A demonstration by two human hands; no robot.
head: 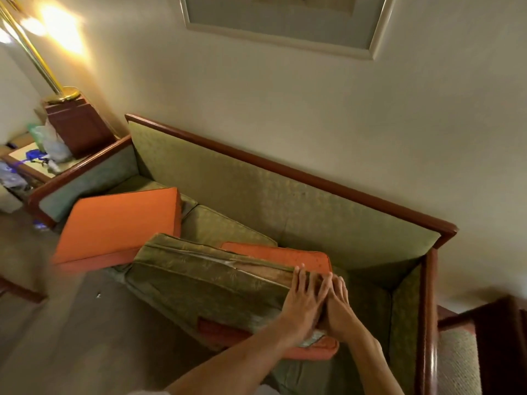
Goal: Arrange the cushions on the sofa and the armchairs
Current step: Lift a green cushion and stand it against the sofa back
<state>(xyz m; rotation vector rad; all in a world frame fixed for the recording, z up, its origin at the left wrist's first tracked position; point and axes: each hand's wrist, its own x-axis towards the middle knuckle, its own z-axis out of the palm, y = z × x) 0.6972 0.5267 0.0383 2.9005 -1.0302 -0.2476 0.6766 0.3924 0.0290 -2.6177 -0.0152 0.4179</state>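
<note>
- The green cushion (205,283) lies tilted across the sofa (285,201) seat's front, long axis running left to right, over an orange cushion (285,256).
- Both hands meet at its right end: left hand (303,302) fingers spread flat on top, right hand (339,307) fingers curled at the end; actual grip unclear.
- Another orange cushion (117,226) lies well left.

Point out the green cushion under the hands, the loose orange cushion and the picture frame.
green cushion (205,283), head view, top face.
loose orange cushion (119,223), head view, centre of top face.
picture frame (285,41), head view, bottom rail.
</note>
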